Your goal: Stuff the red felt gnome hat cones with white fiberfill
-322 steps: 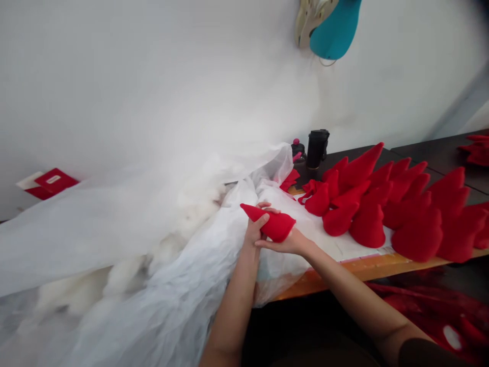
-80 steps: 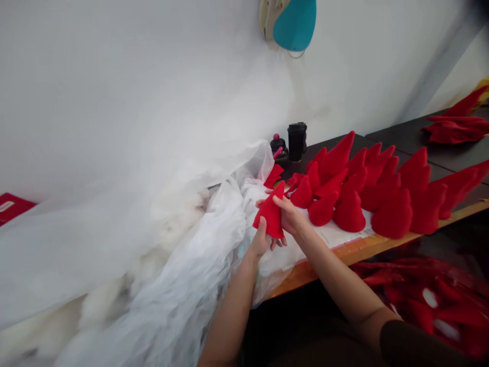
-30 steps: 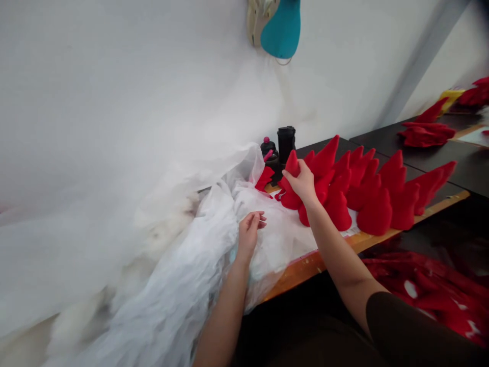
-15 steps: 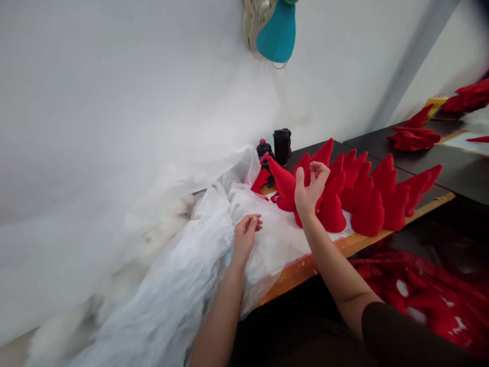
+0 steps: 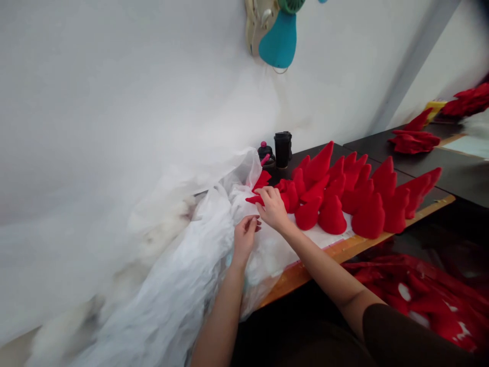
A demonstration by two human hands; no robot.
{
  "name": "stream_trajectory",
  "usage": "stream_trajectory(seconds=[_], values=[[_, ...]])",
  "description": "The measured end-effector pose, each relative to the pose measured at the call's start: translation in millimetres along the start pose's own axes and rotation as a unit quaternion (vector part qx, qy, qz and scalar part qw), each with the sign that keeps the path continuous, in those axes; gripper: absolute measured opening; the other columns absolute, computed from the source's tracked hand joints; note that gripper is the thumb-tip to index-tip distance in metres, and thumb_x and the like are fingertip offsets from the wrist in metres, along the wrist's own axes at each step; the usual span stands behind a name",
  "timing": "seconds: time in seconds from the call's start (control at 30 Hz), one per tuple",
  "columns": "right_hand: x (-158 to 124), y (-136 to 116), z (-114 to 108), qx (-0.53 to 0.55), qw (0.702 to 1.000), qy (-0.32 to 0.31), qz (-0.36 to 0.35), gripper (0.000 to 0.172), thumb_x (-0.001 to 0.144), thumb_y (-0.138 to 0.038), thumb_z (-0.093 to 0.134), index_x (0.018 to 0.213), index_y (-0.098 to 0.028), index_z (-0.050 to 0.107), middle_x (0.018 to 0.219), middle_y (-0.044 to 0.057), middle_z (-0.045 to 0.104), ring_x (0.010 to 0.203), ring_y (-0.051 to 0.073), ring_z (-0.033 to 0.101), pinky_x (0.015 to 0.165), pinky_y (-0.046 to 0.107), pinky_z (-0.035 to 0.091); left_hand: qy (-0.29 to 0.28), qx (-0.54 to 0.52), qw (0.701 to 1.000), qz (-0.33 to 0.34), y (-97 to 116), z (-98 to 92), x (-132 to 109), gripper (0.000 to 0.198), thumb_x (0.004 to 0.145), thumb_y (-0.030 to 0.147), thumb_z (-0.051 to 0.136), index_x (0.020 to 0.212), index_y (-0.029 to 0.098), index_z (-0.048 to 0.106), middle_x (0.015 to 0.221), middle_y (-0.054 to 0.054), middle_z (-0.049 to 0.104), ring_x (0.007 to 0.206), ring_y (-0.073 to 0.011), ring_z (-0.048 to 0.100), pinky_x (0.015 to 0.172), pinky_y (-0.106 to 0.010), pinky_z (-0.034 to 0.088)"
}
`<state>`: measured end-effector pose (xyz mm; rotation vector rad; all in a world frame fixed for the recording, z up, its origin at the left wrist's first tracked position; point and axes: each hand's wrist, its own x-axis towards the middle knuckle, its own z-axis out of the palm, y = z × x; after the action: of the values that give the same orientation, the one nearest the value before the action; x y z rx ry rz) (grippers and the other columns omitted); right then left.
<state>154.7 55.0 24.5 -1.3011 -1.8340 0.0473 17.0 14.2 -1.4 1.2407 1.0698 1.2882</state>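
Observation:
My right hand reaches across to the left, its fingers and thumb bent around a red cloth cone whose pointed tip sticks out to the left; the hand covers the rest. Just below it, my left hand is closed with curled fingers, over the white plastic sheet; whatever its fingers may hold is hidden. Right of my hands, several stuffed red cones stand in rows with their points up. A red cloth piece lies behind my right hand.
A white plastic bag with fluffy white filling spreads along the left. A black cup and a dark bottle stand near the wall. The table has a wooden edge. Below it sits a red bag. A fan hangs above.
My right hand has moved left and down from above the cones and closed on a red cone. The tall cone leaning left no longer stands there. My left hand has hardly moved.

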Motion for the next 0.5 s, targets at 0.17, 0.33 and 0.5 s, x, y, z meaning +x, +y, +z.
stream_trajectory(seconds=[0.17,0.33,0.5], values=[[11,17,1,-0.103,0.988,-0.117,0.015,0.044,0.083,-0.013,0.060,0.127,-0.012,0.061,0.116,0.019,0.064,0.115,0.035,0.054,0.103,0.049,0.040,-0.002,0.015,1.000,0.001,-1,0.2,-1,0.042,0.078,0.053,0.071,0.093,0.014,0.074,0.078,-0.007,0.071,0.068,-0.0150,0.066,0.068,-0.029,0.056],[16,4,-26,0.003,1.000,-0.005,0.020,0.030,0.090,-0.027,0.060,0.119,-0.019,0.066,0.112,0.013,0.066,0.101,0.028,0.060,0.092,0.041,0.048,-0.004,0.018,1.000,0.004,-1,-1.3,1,0.041,0.078,0.052,0.070,0.093,0.014,0.073,0.077,-0.006,0.071,0.068,-0.0145,0.065,0.068,-0.028,0.056],[34,9,-101,0.113,0.952,0.269,0.094,0.037,0.085,-0.046,0.067,0.115,-0.024,0.065,0.110,0.008,0.066,0.105,0.027,0.059,0.098,0.044,0.048,-0.003,0.027,1.000,-0.001,1,-0.3,0,0.039,0.078,0.051,0.071,0.092,0.015,0.073,0.077,-0.006,0.070,0.067,-0.0149,0.065,0.068,-0.028,0.056]])
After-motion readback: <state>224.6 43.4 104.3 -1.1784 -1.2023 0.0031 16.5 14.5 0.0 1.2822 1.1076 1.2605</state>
